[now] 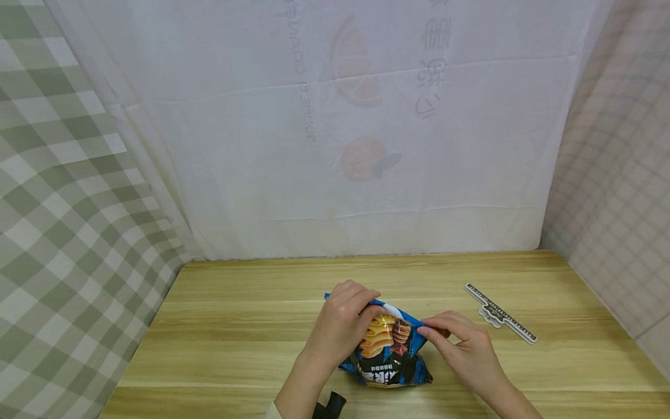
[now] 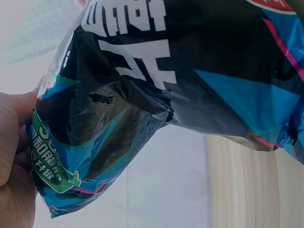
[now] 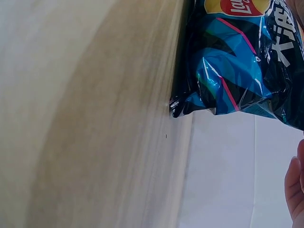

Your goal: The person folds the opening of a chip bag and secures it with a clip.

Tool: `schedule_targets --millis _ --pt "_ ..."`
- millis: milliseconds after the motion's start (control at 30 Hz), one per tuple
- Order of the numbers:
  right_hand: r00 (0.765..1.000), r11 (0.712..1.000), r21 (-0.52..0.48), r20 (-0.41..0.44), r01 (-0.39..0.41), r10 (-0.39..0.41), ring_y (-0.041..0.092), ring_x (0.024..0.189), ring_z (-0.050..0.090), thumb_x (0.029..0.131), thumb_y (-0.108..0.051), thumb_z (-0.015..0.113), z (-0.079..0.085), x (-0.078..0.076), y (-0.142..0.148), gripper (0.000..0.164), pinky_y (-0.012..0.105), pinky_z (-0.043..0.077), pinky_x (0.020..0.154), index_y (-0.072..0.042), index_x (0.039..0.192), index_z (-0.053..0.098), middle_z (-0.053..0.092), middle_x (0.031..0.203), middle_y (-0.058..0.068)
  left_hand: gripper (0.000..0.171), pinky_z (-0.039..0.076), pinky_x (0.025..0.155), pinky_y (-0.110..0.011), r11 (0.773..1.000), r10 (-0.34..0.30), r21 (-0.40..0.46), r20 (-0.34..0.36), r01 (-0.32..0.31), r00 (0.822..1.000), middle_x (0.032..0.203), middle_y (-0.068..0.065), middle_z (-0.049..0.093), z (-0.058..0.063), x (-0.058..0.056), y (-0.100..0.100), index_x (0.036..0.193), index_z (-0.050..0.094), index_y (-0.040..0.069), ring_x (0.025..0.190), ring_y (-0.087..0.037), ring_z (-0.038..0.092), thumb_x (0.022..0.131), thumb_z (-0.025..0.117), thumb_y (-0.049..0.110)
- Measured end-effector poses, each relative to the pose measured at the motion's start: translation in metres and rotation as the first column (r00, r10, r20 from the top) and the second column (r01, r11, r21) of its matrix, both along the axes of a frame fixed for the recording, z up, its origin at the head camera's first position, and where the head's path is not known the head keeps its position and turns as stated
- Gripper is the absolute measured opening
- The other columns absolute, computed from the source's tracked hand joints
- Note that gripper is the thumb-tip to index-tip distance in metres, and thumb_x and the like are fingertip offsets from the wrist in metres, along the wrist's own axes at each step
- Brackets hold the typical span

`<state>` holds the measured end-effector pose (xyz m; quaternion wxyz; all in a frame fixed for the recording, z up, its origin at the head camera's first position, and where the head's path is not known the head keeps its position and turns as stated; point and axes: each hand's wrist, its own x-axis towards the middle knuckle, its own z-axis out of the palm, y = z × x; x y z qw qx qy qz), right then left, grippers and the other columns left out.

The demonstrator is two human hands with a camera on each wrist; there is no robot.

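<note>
A black and blue snack bag (image 1: 392,355) with pictures of ridged chips on it stands near the front of the table. My left hand (image 1: 342,320) grips its upper edge at the left, fingers bent over the top. At the right end of that edge, the thumb and forefinger of my right hand (image 1: 463,346) pinch the blue corner. In the left wrist view the bag (image 2: 156,71) fills most of the picture, its film creased, with part of my left hand at the side. The bag's lower corner (image 3: 190,102) appears in the right wrist view.
A long, narrow black-and-white clip (image 1: 499,313) with a scalloped tab lies on the wooden table (image 1: 235,331), to the right beyond my right hand. A black object (image 1: 331,405) shows beside my left wrist. White cloth (image 1: 251,174) hangs behind the table, checked cloth (image 1: 68,203) at the left.
</note>
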<state>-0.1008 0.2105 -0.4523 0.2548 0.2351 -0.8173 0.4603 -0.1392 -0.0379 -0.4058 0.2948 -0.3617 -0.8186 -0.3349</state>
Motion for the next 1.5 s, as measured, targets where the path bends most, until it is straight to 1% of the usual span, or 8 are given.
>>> schedule_targets --millis 100,167,267,400,567,733,967,1500 --pt "1.000 1.000 0.004 0.006 0.007 -0.007 0.003 0.079 0.065 0.084 0.006 0.084 0.0000 0.0001 0.0006 0.023 0.014 0.052 0.067 -0.013 0.096 0.081 0.075 0.090 -0.002 0.020 0.056 0.085 -0.026 1.000 0.008 0.005 0.000 -0.008 1.000 0.090 0.000 0.075 0.0003 -0.0003 -0.0004 0.100 0.080 0.005 0.085 -0.014 0.068 0.085 0.088 0.014" --pt "1.000 1.000 0.008 -0.003 0.010 -0.010 0.003 0.079 0.064 0.080 0.012 0.084 0.0000 -0.0001 0.0005 0.030 0.014 0.051 0.066 -0.013 0.096 0.081 0.075 0.090 -0.004 0.018 0.056 0.085 -0.026 1.000 0.010 0.006 0.003 -0.010 1.000 0.089 0.000 0.074 0.0007 0.0000 -0.0007 0.099 0.080 0.005 0.084 -0.014 0.068 0.085 0.088 0.014" --pt "0.999 1.000 -0.016 -0.051 0.000 0.000 0.004 0.077 0.063 0.079 0.014 0.084 -0.0032 -0.0017 -0.0001 0.030 0.014 0.050 0.065 -0.010 0.096 0.081 0.074 0.089 -0.002 0.014 0.055 0.087 -0.027 1.000 0.008 0.004 0.016 -0.008 1.000 0.089 0.001 0.073 0.0012 0.0005 -0.0012 0.096 0.080 0.006 0.085 -0.014 0.067 0.087 0.087 0.013" --pt "0.995 0.999 -0.047 -0.099 -0.019 0.014 0.006 0.075 0.062 0.082 0.008 0.084 -0.0076 -0.0035 -0.0004 0.020 0.014 0.049 0.064 -0.007 0.095 0.081 0.074 0.086 0.005 0.009 0.055 0.087 -0.027 1.000 0.006 0.007 0.018 -0.006 1.000 0.086 0.002 0.071 0.0007 0.0002 -0.0012 0.091 0.079 0.008 0.084 -0.014 0.065 0.087 0.086 0.011" --pt "0.995 0.999 -0.039 -0.097 -0.014 0.010 0.006 0.075 0.062 0.080 0.011 0.085 -0.0067 -0.0031 -0.0004 0.024 0.014 0.048 0.064 -0.008 0.095 0.081 0.074 0.086 0.004 0.009 0.054 0.084 -0.026 1.000 0.006 0.016 0.004 -0.006 1.000 0.083 0.004 0.069 -0.0004 -0.0008 -0.0009 0.087 0.078 0.009 0.081 -0.013 0.064 0.087 0.087 0.012" --pt "0.995 1.000 -0.022 -0.103 -0.001 -0.002 0.005 0.075 0.061 0.084 0.004 0.084 -0.0056 -0.0027 -0.0007 0.018 0.014 0.048 0.063 -0.010 0.094 0.080 0.074 0.085 0.004 0.010 0.053 0.080 -0.026 1.000 0.004 0.028 0.035 -0.005 0.999 0.082 0.004 0.069 0.0001 -0.0006 -0.0009 0.085 0.077 0.010 0.080 -0.012 0.063 0.088 0.086 0.013" --pt "0.993 1.000 -0.005 -0.115 0.020 -0.020 0.005 0.074 0.060 0.067 0.025 0.082 -0.0032 -0.0031 -0.0030 0.042 0.014 0.047 0.063 -0.010 0.089 0.079 0.073 0.084 -0.001 0.008 0.053 0.078 -0.024 1.000 -0.008 0.023 0.090 0.006 0.996 0.085 0.004 0.069 0.0029 0.0012 -0.0011 0.087 0.075 0.010 0.083 -0.012 0.062 0.092 0.081 0.009" --pt "0.996 1.000 0.008 -0.091 0.026 -0.025 0.004 0.071 0.059 0.068 0.025 0.083 -0.0011 -0.0034 -0.0018 0.043 0.015 0.046 0.059 -0.014 0.088 0.079 0.071 0.083 -0.004 0.007 0.053 0.077 -0.022 1.000 -0.019 0.022 0.089 0.017 0.996 0.086 0.003 0.069 0.0032 0.0013 -0.0014 0.088 0.076 0.009 0.083 -0.013 0.063 0.092 0.081 0.006"
